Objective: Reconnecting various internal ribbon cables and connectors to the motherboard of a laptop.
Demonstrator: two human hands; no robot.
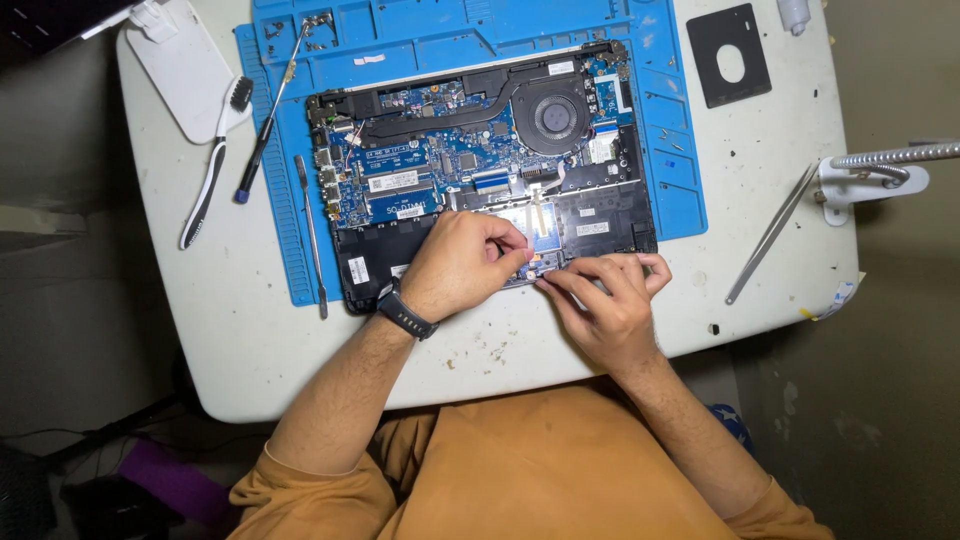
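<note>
An opened laptop lies bottom-up on a blue repair mat, its blue circuit board and round black fan exposed. My left hand, with a dark wristband, rests on the laptop's near edge, fingers curled at a small part by the silver plate. My right hand meets it from the right, fingertips pinching at the same spot on the near edge. What the fingers pinch is too small to tell.
A screwdriver, a metal pry tool and a black-and-white brush lie left of the laptop. Long tweezers and a gooseneck lamp clamp sit right. A black square pad lies at the far right of the white round table.
</note>
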